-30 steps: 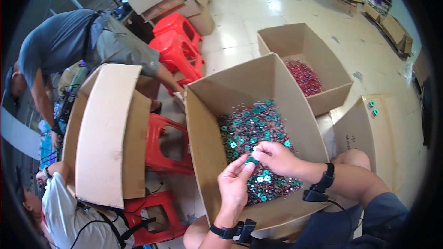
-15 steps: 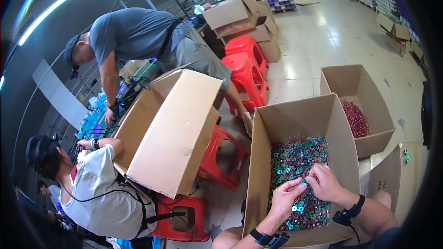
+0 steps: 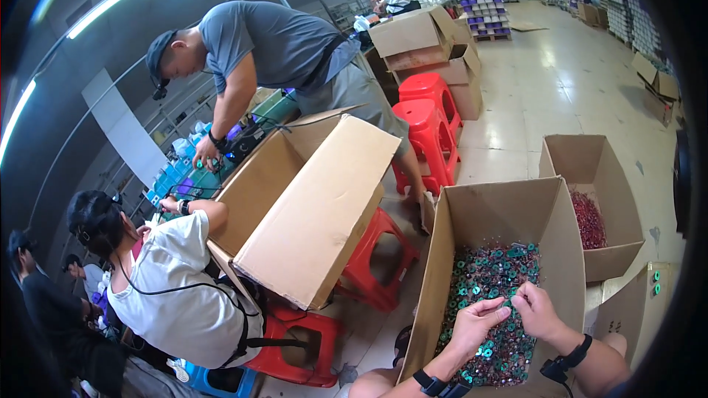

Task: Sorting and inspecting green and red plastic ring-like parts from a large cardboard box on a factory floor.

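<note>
Left hand (image 3: pixel 473 328) and right hand (image 3: pixel 538 314) nearly meet at the fingertips in the lower right of the frame, each thumb drawn in toward its fingers. They seem to have a green ring (image 3: pixel 508 302) between them, too small to tell which grips it, above loose parts (image 3: pixel 483 273) in the box (image 3: pixel 509 210). Probable step: working at one piece; the next move calls for a fine, steady pinch.

View has swung left and up since a second ago: dark-clad person (image 3: pixel 63 328) and blue stool (image 3: pixel 221 381) now in, lower left. Left hand (image 3: pixel 472 328) and right hand (image 3: pixel 540 313) now over pile (image 3: pixel 472 273), nearer carton's right wall (image 3: pixel 558 239).
</note>
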Demonstrator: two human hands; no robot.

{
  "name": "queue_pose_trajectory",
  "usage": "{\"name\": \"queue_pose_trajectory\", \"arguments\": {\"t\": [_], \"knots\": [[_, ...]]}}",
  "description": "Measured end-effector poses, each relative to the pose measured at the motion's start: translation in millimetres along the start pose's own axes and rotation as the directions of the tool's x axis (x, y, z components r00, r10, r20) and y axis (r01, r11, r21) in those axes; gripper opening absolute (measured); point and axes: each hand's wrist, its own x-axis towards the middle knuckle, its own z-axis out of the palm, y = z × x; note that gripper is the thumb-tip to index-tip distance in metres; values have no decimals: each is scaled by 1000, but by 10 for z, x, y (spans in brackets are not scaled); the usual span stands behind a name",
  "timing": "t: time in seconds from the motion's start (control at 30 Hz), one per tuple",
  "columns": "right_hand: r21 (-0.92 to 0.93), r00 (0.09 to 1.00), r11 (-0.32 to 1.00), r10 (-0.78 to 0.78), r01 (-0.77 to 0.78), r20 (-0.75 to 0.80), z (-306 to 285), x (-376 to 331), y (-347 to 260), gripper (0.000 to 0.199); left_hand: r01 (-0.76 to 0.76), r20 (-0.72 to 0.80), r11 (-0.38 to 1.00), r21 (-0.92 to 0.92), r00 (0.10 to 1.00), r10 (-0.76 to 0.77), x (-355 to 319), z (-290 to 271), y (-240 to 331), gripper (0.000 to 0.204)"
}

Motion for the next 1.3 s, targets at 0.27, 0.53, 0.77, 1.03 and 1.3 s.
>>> {"name": "queue_pose_trajectory", "arguments": {"t": [0.27, 0.53, 0.77, 1.03, 1.3], "knots": [[13, 998, 1000, 11, -11, -57, 79, 8, 59, 18, -82, -5, 995, 55, 997, 83, 46, -7, -24, 32], [-72, 985, 993, -102, 92, -139, 131, -61, 32, 17, -74, -6, 997, 36, 997, 74, -28, 19, -62, 32], [674, 915, 620, 306, -402, 264, 80, -51, 238, 20, -112, -35, 994, -10, 993, 111, -16, 26, -109, 30], [616, 913, 676, 329, -406, 241, 122, 44, 161, 24, -142, -44, 975, -170, 990, 137, 13, 24, -74, 28], [257, 979, 946, 206, -199, 0, 43, 21, 5, 19, -195, -18, 976, -98, 981, 194, 24, 8, -135, 27]]}}
